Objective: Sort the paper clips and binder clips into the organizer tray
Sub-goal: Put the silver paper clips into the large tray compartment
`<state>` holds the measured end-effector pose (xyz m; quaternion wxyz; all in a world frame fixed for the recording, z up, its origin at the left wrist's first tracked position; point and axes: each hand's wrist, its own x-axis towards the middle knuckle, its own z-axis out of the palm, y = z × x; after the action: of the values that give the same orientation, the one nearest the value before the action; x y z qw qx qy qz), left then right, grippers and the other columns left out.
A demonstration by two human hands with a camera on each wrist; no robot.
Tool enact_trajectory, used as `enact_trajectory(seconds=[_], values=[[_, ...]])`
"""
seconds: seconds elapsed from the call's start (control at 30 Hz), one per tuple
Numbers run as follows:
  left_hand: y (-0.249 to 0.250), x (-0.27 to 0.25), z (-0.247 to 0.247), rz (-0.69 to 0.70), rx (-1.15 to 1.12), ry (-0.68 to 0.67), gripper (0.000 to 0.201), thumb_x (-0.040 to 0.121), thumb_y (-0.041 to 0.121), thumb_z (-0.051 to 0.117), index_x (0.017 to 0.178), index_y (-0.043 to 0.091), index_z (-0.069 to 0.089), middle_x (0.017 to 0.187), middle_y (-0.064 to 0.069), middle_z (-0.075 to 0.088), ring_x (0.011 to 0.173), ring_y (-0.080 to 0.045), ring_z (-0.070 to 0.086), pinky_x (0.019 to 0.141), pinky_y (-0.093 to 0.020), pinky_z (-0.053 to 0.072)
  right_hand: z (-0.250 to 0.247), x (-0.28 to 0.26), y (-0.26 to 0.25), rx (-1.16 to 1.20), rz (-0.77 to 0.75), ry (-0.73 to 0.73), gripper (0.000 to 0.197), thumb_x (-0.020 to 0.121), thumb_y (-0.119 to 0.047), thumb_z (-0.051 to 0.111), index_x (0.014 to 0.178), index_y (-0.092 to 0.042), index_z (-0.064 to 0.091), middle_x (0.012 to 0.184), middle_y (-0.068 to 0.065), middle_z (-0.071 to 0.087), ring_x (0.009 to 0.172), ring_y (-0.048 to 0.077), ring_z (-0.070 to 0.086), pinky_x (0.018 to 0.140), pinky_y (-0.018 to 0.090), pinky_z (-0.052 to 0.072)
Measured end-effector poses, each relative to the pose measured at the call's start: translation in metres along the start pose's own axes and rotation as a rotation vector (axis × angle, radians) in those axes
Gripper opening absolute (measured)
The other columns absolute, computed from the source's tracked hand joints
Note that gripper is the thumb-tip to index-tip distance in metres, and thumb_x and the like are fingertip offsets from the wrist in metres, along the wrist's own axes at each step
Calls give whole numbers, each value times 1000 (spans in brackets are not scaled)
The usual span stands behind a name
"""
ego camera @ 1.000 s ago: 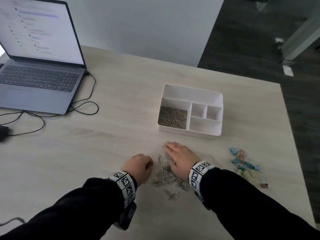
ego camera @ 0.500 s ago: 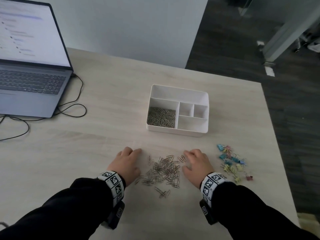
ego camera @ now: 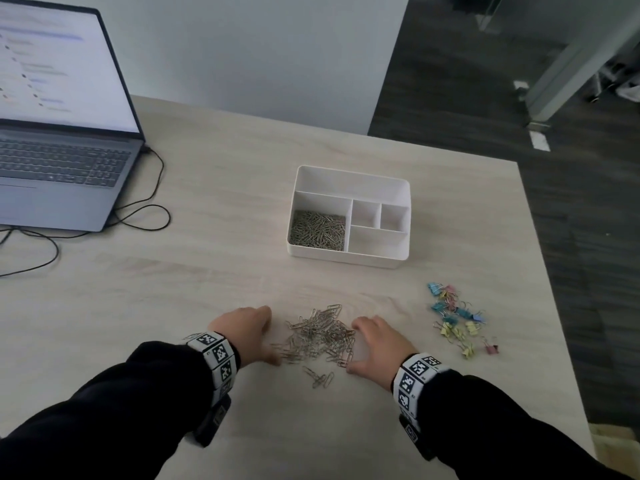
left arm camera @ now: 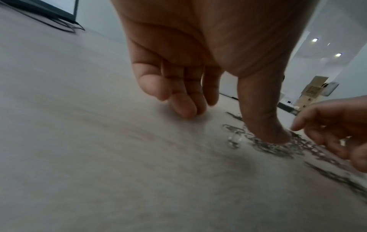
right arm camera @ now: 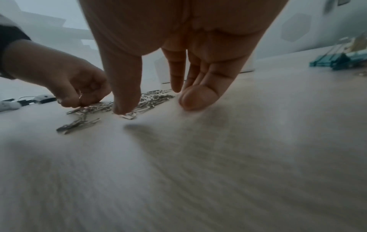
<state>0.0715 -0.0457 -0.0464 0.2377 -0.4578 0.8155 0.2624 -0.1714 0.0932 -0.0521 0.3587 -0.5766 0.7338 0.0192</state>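
Observation:
A loose pile of silver paper clips [ego camera: 320, 336] lies on the table near the front edge, with a few strays [ego camera: 320, 377] nearer me. My left hand [ego camera: 242, 329] stands at the pile's left and my right hand [ego camera: 375, 341] at its right, both cupped toward it with fingertips on the table. The left thumb [left arm camera: 265, 125] presses on clips at the pile's edge, and the right thumb [right arm camera: 125, 97] touches clips too. Neither hand grips anything. The white organizer tray [ego camera: 349, 176] stands beyond, its large left compartment filled with paper clips [ego camera: 317, 230]. Coloured binder clips [ego camera: 455, 315] lie scattered to the right.
An open laptop [ego camera: 59, 168] sits at the far left with black cables [ego camera: 145, 216] trailing over the table. The table's right edge [ego camera: 550, 306] runs close behind the binder clips. The tray's other compartments [ego camera: 377, 240] hold nothing.
My right hand has come off the top of the pile to its right side. Both hands now flank the clips, and the pile has bunched tighter between them.

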Motion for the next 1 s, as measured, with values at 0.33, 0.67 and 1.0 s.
enact_trajectory(seconds=[0.33, 0.67, 1.0], values=[[33, 3, 17, 92, -139, 28, 17, 80, 32, 69, 94, 23, 69, 101, 2, 71, 100, -19, 63, 84, -28, 48, 6, 10, -33, 59, -23, 41, 27, 86, -18, 61, 113, -20, 55, 95, 0, 65, 90, 22, 60, 77, 28, 44], [24, -10, 12, 48, -92, 152, 107, 37, 82, 66, 126, 31, 38, 117, 6, 41, 108, -19, 46, 93, -38, 49, -13, 12, -14, 89, 60, 44, 108, 59, -67, 78, 147, -28, 28, 133, -2, 32, 119, 18, 48, 107, 33, 41], [59, 1, 29, 178, -9, 120, 97, 66, 56, 71, 145, 28, 21, 128, -2, 35, 114, -26, 49, 96, -40, 49, 8, 19, -40, -122, -57, -3, 106, 64, -63, 75, 147, -26, 20, 128, 7, 30, 104, 33, 54, 95, 42, 48]])
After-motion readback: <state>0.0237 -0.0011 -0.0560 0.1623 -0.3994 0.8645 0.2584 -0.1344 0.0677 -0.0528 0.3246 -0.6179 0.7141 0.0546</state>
